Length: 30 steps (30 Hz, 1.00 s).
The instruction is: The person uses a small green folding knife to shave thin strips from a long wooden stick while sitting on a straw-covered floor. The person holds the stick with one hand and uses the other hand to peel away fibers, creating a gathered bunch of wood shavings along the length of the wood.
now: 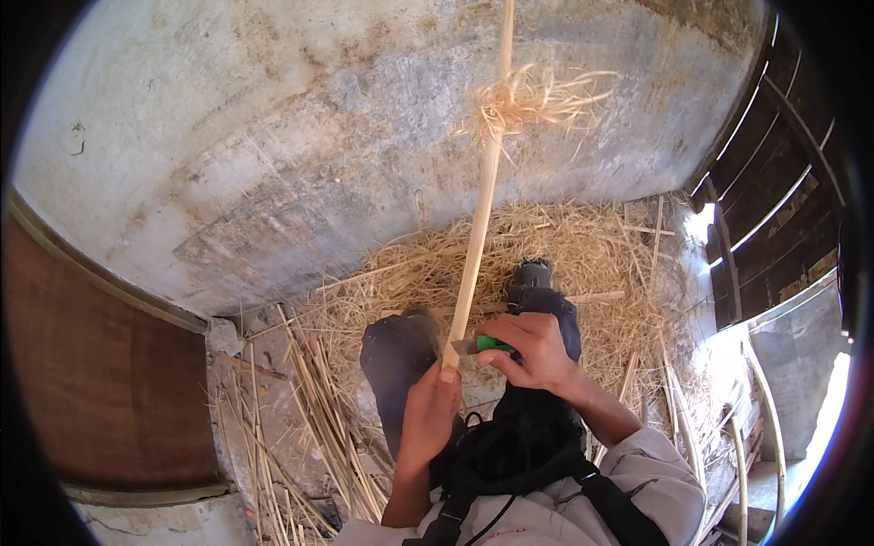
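Nearest, a black bag rests at the seated person's lap. Just beyond it, the left hand pinches the lower end of a long pale strip, while the right hand is curled around a green-handled knife, its blade against the strip just above the left fingers. The strip slants up and away between the knees, a tuft of curled shavings around it farther along. Loose straw-like shavings cover the floor below a stained wall.
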Each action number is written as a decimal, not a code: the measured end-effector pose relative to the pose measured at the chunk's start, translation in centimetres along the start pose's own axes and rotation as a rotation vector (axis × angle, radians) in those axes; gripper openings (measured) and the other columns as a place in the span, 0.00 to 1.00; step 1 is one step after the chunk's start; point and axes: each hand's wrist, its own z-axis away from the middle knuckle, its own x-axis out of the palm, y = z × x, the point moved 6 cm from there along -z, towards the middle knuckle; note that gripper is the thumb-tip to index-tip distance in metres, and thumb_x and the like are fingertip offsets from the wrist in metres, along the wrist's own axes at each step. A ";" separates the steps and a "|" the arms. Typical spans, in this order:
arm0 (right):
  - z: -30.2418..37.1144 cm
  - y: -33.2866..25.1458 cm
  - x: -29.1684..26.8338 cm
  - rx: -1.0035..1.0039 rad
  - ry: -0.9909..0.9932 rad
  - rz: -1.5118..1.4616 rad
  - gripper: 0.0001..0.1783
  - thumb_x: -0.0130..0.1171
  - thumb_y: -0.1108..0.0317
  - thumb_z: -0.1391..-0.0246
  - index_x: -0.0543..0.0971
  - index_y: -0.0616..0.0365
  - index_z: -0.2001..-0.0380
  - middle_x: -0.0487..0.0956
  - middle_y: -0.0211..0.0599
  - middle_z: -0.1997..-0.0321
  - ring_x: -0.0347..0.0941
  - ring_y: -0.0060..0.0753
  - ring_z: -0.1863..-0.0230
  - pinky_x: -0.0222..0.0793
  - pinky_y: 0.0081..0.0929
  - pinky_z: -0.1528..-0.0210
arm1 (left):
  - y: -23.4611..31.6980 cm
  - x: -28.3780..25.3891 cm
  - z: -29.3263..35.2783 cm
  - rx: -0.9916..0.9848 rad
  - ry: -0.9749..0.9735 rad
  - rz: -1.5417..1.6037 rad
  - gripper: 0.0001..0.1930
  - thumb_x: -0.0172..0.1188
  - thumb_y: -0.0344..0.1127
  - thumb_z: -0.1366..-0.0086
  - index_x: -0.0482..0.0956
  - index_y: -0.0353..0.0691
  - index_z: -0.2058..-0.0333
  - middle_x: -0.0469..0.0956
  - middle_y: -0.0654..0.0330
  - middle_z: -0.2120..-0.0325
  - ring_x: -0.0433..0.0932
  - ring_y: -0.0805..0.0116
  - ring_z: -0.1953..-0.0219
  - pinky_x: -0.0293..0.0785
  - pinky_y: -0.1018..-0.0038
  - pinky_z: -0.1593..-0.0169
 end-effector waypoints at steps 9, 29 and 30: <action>-0.6 -1.6 -1.3 -0.046 0.071 0.237 0.19 0.75 0.48 0.47 0.87 0.49 0.60 0.81 0.25 0.73 0.74 0.34 0.80 0.69 0.31 0.76 | -0.1 0.2 0.5 0.030 -0.016 0.057 0.19 0.44 0.46 0.14 0.68 0.44 0.66 0.58 0.75 0.81 0.53 0.86 0.80 0.47 0.79 0.77; -3.9 1.8 -4.6 0.054 0.315 0.209 0.14 0.72 0.56 0.40 0.88 0.54 0.60 0.86 0.38 0.68 0.82 0.44 0.74 0.76 0.37 0.70 | -0.6 -0.9 2.4 0.053 0.071 -0.228 0.19 0.47 0.40 0.17 0.74 0.32 0.67 0.66 0.60 0.83 0.64 0.74 0.78 0.63 0.66 0.72; -4.3 2.6 -5.1 0.114 0.317 0.204 0.14 0.71 0.56 0.39 0.88 0.55 0.59 0.86 0.39 0.69 0.81 0.45 0.74 0.75 0.37 0.70 | -0.9 -0.9 2.7 0.045 0.063 -0.250 0.19 0.48 0.40 0.18 0.73 0.32 0.67 0.67 0.60 0.83 0.64 0.74 0.78 0.63 0.67 0.72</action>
